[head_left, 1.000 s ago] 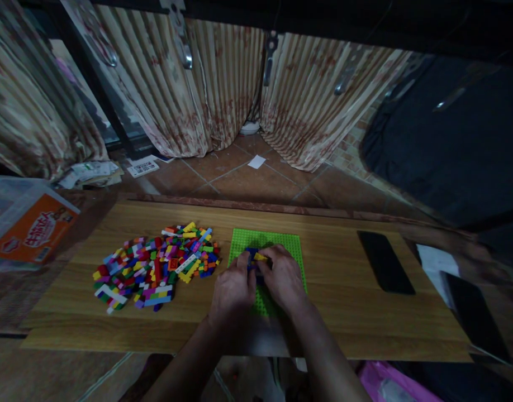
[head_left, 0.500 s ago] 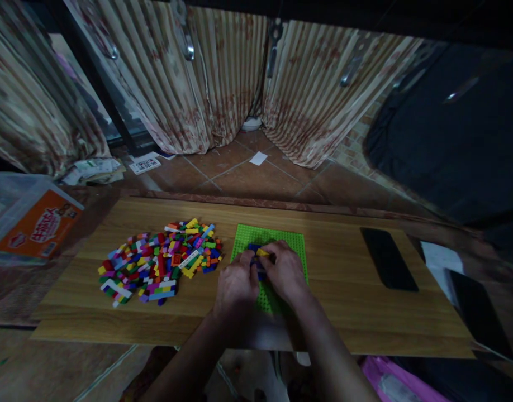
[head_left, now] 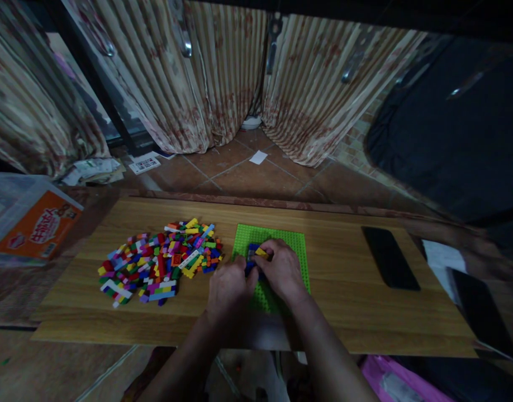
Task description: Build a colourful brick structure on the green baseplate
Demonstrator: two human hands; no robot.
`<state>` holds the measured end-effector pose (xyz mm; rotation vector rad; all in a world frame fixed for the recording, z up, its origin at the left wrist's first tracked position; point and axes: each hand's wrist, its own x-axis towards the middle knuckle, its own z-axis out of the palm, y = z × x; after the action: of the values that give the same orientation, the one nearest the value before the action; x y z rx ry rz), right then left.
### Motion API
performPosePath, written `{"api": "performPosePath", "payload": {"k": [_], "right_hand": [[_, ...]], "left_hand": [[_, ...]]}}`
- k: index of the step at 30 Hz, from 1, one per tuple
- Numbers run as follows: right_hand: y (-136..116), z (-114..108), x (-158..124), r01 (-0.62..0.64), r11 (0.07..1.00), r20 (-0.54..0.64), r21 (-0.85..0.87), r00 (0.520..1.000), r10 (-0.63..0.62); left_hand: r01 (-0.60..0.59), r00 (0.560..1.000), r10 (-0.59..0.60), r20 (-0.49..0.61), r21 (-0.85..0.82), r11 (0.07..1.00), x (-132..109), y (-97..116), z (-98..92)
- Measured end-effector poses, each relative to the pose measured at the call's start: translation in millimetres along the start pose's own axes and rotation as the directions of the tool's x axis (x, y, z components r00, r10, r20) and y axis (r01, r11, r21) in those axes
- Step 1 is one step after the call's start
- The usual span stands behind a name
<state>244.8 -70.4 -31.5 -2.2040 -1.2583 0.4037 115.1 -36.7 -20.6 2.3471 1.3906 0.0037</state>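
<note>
A green studded baseplate [head_left: 273, 232] lies on the wooden table, partly covered by my hands. On it sits a small build of dark blue bricks [head_left: 252, 248]. My right hand [head_left: 284, 268] is closed with a yellow brick [head_left: 262, 253] between thumb and fingers, over the right side of the build. My left hand [head_left: 230, 285] is at the build's left front, fingers curled in and thumb against the blue bricks. Its fingertips are partly hidden, and I cannot make out whether a small piece is in them.
A heap of mixed toy bricks [head_left: 158, 259] spreads over the table's left part. A black phone-like slab [head_left: 390, 258] lies on the right. At the far left stands a clear plastic box [head_left: 17, 190] with an orange label. Curtains [head_left: 223, 84] hang beyond the table.
My left hand has shifted slightly left and toward me, uncovering more of the blue bricks. My right hand stays close to its place with the yellow brick.
</note>
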Motion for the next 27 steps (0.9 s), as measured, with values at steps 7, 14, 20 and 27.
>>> {"api": "performPosePath", "payload": {"k": [7,14,20,27], "right_hand": [[2.1,3.1,0.8,0.001,1.000,-0.012,0.013,1.000,-0.001],[-2.4,-1.2,0.6,-0.011,0.999,0.018,0.038,1.000,0.011],[-0.3,-11.7,-3.9,0.028,0.994,0.092,0.103,0.995,-0.037],[5.8,-10.9,-9.6,0.093,0.992,0.083,0.086,0.991,-0.101]], "left_hand": [[-0.047,0.999,0.047,0.000,0.017,0.999,2.6,-0.4,3.3],[-0.012,0.998,0.022,0.059,-0.178,0.984,6.6,-11.5,-5.9],[-0.007,1.000,0.004,-0.011,-0.346,0.938,9.0,-21.9,-16.6],[-0.014,0.996,-0.028,-0.089,-0.436,0.900,12.8,-21.2,-12.4]]}}
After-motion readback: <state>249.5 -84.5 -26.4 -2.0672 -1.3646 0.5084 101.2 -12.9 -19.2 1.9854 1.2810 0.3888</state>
